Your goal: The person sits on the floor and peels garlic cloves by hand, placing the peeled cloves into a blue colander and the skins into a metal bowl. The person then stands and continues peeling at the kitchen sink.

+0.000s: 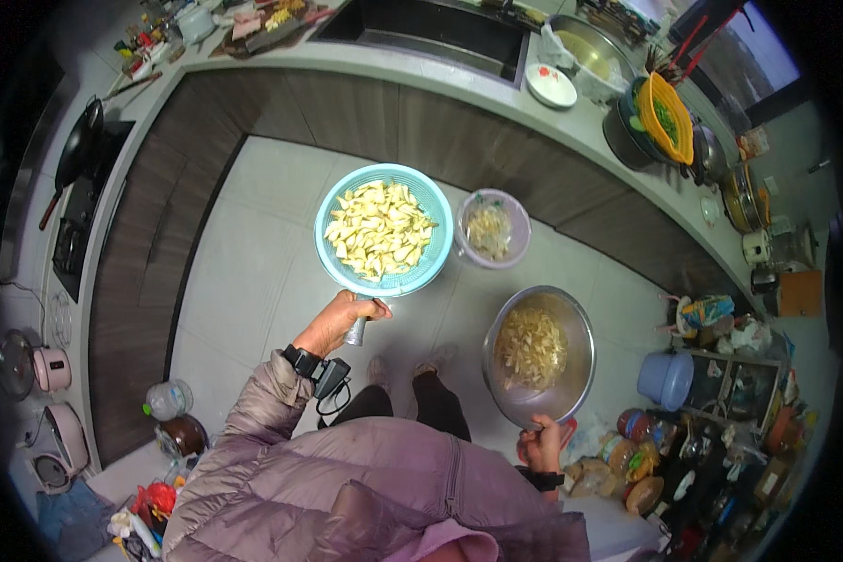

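My left hand [343, 323] is closed on the grey handle of a round turquoise colander [323, 247], which holds many pale yellow cut pieces of food [379, 228]. My right hand [542, 444] grips the near rim of a large stainless steel bowl [580, 383], tilted, with thin pale brownish pieces [532, 348] at its bottom. Something red shows at that hand, its shape unclear. Beyond the bowl, a lilac plastic bin [523, 242] holding pale scraps stands on the floor, right of the colander.
A counter [456, 88] with a dark sink [428, 35] curves ahead. On it are a white plate [551, 86], a yellow basket [681, 126] of greens and a cutting board. Left are a stove with a wok [81, 144]. Bottles and a blue bucket [665, 379] crowd the right.
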